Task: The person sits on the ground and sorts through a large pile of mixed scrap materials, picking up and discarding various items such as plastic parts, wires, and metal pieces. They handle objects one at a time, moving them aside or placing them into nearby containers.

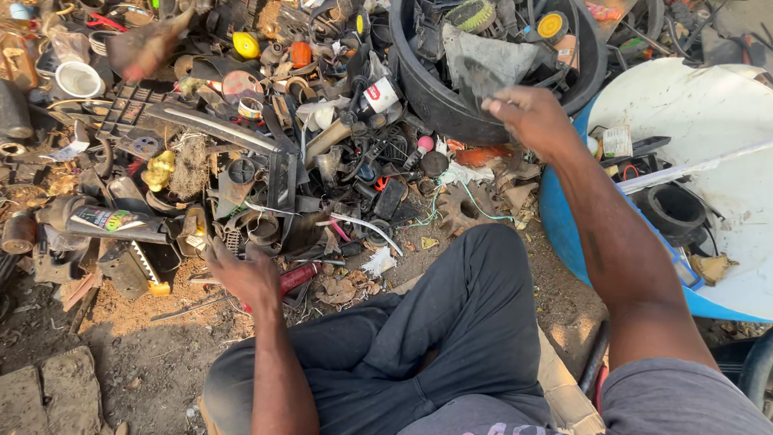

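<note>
My left hand [240, 274] reaches down to the edge of a pile of scrap on the dirt, its fingers closed around a dark plastic piece next to a red-handled tool [296, 276]. My right hand [531, 119] is raised at the rim of a big black tub [439, 105] and grips a flat grey piece of scrap [483, 64] over it. The tub holds several dark parts, a green brush and a yellow cap. My dark trousers [451, 322] fill the lower middle.
A heap of mixed plastic and metal junk [266, 137] covers the ground ahead: bottles, caps, rings, a squeezed tube [105, 219]. A blue drum with a white lid [708, 121] stands to the right, with a black ring [672, 211] on it. Bare dirt lies lower left.
</note>
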